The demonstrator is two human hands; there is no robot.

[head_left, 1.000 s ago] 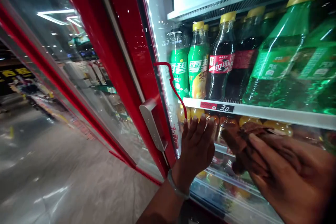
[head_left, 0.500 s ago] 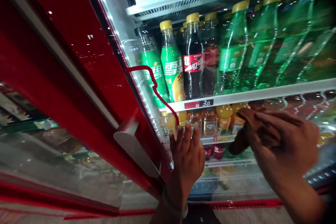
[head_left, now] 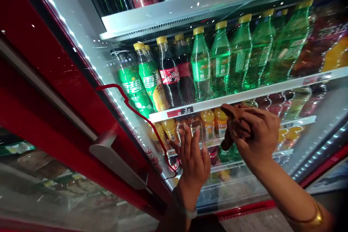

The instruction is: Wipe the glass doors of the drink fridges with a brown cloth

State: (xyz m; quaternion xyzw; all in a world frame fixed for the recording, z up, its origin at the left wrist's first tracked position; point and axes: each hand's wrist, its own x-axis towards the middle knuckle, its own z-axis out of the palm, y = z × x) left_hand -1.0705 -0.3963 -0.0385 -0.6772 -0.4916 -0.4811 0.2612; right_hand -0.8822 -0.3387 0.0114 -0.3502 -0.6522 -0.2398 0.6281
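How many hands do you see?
2: the left hand, spread open in front of the bottles, and the right hand, beside it, holding a brown cloth.

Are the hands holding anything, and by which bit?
The right hand grips what looks like a brown cloth, bunched around its middle, with ends poking out. The left hand is open and holds nothing.

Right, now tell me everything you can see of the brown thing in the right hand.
The brown thing looks like soft cloth or leather, plain and matte, though blur hides any texture. It is bunched in the right hand, pinched by the fingers. One flap sticks out toward the picture's left, just below the white shelf edge; a darker end hangs lower. Whether it touches anything else is unclear.
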